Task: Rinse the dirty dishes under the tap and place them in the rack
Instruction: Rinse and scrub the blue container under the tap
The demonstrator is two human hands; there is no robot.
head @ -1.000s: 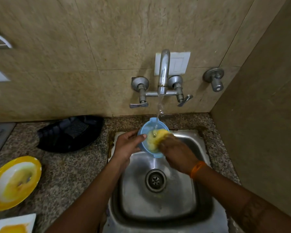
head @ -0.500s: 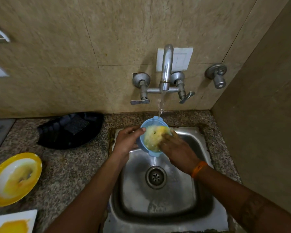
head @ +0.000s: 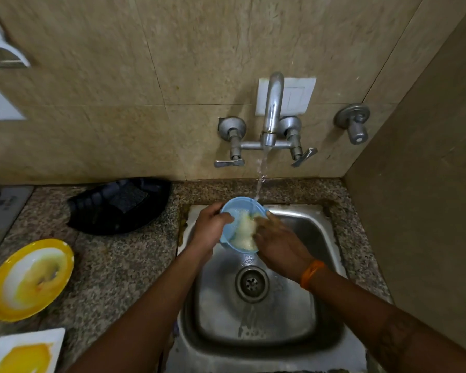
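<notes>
Left hand [head: 210, 229] grips a blue bowl [head: 233, 211] under the running tap [head: 272, 109]; right hand [head: 276, 242], fingers extended, rubs inside. Next, likely: finish rinsing, then rack it.

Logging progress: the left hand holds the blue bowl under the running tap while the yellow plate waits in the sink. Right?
Not quite. The head view shows the yellow plate on the counter left of the sink, not in it. The left hand does hold the blue bowl under the running tap.
</notes>
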